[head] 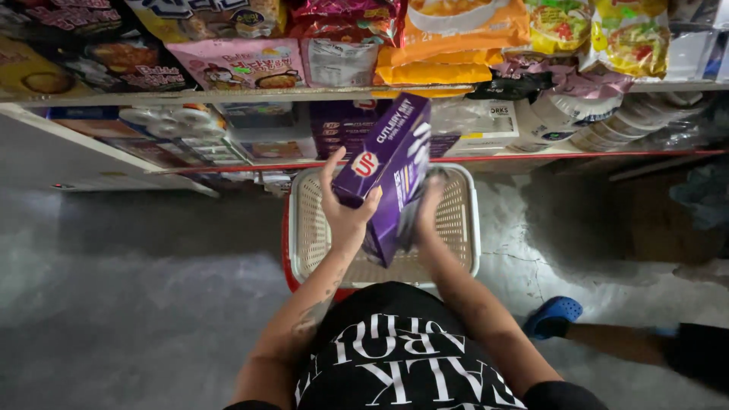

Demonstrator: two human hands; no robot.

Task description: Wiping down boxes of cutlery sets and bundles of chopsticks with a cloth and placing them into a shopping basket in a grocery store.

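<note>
My left hand (343, 206) grips the near end of a purple cardboard box (393, 156), thumb on top, and holds it tilted up above a cream plastic basket (465, 228). A second purple box (387, 235) lies lower, leaning into the basket. My right hand (427, 209) is blurred and pressed against the right side of these boxes. The basket sits on the floor right in front of me, its inside partly hidden by the boxes and my arms.
A low shelf (228, 96) ahead holds snack bags, noodle packets, more purple boxes (342, 125) and stacked plates. The floor is grey cracked concrete (152, 288). Another person's foot in a blue clog (553, 316) rests at lower right.
</note>
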